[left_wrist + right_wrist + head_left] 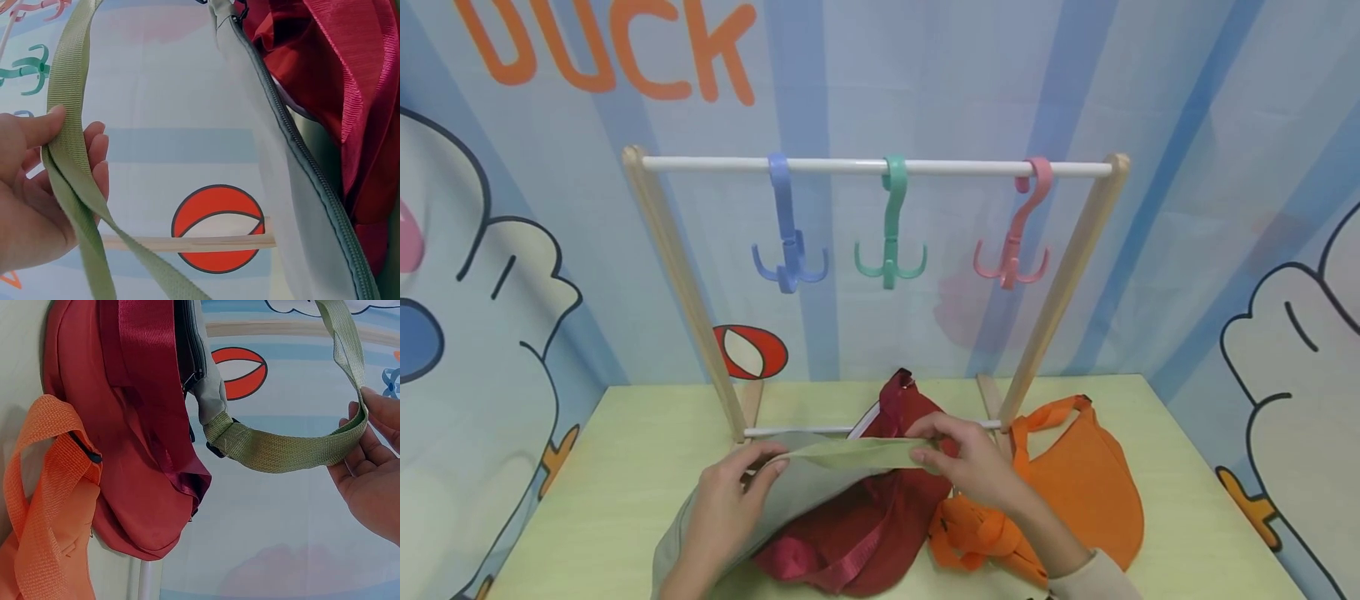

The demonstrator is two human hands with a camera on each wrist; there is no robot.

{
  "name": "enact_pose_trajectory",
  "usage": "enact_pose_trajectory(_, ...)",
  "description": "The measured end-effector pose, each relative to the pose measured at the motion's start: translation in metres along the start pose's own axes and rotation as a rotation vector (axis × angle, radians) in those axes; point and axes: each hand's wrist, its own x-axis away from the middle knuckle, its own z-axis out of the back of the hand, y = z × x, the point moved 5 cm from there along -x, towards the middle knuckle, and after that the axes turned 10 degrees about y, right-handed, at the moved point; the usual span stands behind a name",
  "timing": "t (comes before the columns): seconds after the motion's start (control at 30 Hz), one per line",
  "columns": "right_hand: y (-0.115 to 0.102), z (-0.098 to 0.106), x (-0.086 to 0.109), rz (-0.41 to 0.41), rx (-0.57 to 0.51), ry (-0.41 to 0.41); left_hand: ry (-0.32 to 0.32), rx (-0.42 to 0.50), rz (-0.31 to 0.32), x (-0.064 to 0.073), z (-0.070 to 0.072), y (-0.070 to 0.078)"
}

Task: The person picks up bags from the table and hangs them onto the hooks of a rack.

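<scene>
A grey-green zippered bag [805,493] is held over the table by its pale green webbing strap [857,454]. My left hand [726,504] pinches the strap near its left end, thumb on top. In the left wrist view, two lengths of the strap [70,81] pass through that hand. My right hand [973,467] grips the strap's other end between thumb and fingers. Below and behind the grey-green bag lies a dark red bag [898,546], partly covered. The right wrist view shows the strap curving from the bag's end to my right fingers [369,453].
An orange bag [1090,492] lies at the right. Behind stands a wooden rack with a white rod [835,166], from which blue [786,225], green [892,221] and pink [1022,221] hooks hang. A printed cloth backdrop [917,92] is behind it.
</scene>
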Motion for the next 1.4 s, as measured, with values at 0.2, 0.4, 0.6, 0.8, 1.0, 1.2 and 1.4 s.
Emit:
enact_pose_trajectory(0.2, -0.002, 0.000, -0.001, 0.015, 0.015, -0.006, 0.017, -0.007, -0.028, -0.004, 0.003, 0.002)
enact_pose_trajectory(0.4, -0.006, -0.001, -0.004, 0.034, 0.027, -0.021, 0.024, -0.024, -0.003, -0.007, 0.005, 0.003)
enact_pose_trajectory(0.6, -0.008, -0.001, -0.006, 0.065, 0.026, -0.019, 0.043, -0.035, -0.018, -0.011, 0.007, 0.006)
enact_pose_trajectory(0.8, -0.014, 0.000, -0.010, 0.067, 0.040, -0.014, 0.055, -0.035, -0.012, -0.014, 0.010, 0.006)
enact_pose_trajectory(1.0, -0.015, 0.000, -0.013, 0.055, 0.053, -0.014, 0.038, -0.032, 0.009, -0.016, 0.011, 0.005)
enact_pose_trajectory(1.2, -0.018, 0.001, -0.017, 0.072, 0.041, -0.001, 0.038, -0.023, 0.022, -0.018, 0.015, 0.006)
enact_pose_trajectory(1.4, -0.022, 0.002, -0.020, 0.090, 0.036, 0.009, 0.058, -0.023, 0.016, -0.020, 0.017, 0.008)
